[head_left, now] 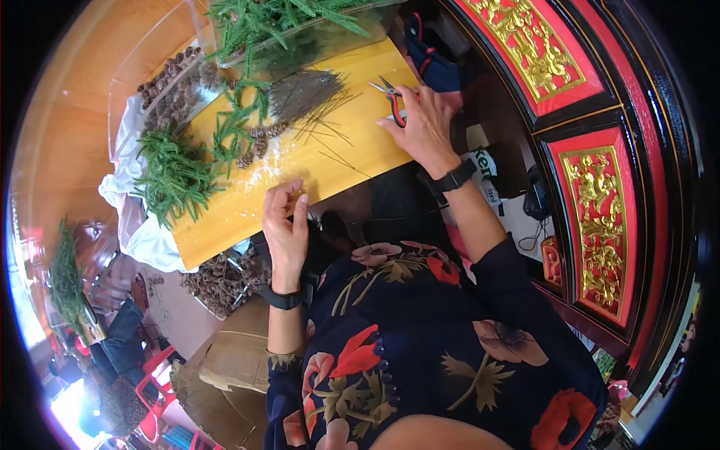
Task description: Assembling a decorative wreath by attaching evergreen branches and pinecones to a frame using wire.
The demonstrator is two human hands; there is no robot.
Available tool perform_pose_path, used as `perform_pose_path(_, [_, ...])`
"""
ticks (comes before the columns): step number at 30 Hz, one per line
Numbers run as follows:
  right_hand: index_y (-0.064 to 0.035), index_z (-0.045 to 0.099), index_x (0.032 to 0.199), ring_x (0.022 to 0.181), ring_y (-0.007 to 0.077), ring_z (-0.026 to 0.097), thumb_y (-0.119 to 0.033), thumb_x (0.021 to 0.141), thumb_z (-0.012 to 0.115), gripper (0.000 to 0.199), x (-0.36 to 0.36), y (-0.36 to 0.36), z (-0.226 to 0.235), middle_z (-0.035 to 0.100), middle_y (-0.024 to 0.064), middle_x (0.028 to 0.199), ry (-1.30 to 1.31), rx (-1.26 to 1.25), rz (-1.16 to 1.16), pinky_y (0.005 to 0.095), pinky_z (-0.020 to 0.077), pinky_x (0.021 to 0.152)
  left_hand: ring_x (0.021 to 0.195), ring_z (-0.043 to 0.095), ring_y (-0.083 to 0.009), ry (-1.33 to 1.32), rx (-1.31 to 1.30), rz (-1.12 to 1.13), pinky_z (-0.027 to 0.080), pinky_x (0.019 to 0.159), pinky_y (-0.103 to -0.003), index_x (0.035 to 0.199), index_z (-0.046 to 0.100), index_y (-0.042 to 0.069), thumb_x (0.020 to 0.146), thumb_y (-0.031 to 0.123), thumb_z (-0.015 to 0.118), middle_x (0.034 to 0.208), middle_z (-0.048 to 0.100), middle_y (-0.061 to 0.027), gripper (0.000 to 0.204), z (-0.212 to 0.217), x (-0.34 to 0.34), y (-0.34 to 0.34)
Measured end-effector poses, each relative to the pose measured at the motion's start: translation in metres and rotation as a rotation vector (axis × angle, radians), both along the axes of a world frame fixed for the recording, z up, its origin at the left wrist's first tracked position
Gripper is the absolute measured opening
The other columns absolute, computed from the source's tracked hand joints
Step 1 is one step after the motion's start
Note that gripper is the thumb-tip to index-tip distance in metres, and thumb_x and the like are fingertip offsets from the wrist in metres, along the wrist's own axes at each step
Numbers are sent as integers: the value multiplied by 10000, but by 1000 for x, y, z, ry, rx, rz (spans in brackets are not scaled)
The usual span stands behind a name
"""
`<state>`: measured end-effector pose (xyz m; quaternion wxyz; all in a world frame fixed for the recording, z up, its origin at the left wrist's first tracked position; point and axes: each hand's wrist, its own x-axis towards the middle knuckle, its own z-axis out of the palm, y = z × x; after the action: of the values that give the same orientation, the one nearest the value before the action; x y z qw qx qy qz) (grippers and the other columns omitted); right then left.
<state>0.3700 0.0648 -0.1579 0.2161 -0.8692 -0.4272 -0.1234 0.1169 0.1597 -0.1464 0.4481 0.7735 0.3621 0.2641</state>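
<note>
My right hand (429,127) is at the right end of the yellow board (367,139), its thumb and fingers around the red handles of a pair of pliers (397,110). The metal jaws point away from me, spread apart. My left hand (286,229) hovers at the board's near edge, fingers loosely curled and thumb apart, with nothing visible in it. Beyond it, several small pine cones (259,142) lie beside green artificial sprigs (232,131). A bundle of thin dark wires (306,94) rests at the board's middle, with loose strands toward me.
A clear bin (330,41) of green sprigs stands at the far edge. More pine cones (176,86) and a sprig pile (176,172) are on the left, over white plastic (154,240). A cardboard box (229,360) is below left; a carved red-and-gold cabinet (592,217) stands right.
</note>
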Motion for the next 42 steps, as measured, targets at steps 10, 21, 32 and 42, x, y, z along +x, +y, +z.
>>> perform_pose_path(10, [-27,651,940,856,248,520,-72,747,602,204,-86,8,0,519,80,851,133,104,455,361,402,735,864,597,-357,170,499,-13,489,740,-384,1029,625,-2,855,10,514,1009,595,-182,208,18,35,50])
perform_pose_path(21, [6,623,914,822,237,528,-52,746,546,194,-99,9,-8,511,84,827,81,71,491,343,416,693,823,633,-280,645,794,-58,506,717,-387,1033,655,63,820,88,606,968,622,-115,220,12,69,98])
perform_pose_path(32, [75,595,942,885,251,554,-40,769,588,208,-106,-13,-18,540,121,934,101,123,643,337,471,737,877,643,-221,-383,-96,239,524,804,-294,1086,588,1,882,41,576,921,632,-65,208,28,26,94])
perform_pose_path(42, [-8,612,879,772,237,569,-24,730,643,153,-86,-15,-22,576,78,845,98,226,742,324,477,685,1004,614,-235,-851,-1060,156,509,921,-285,1223,504,-8,908,6,538,1039,600,-84,317,16,0,57])
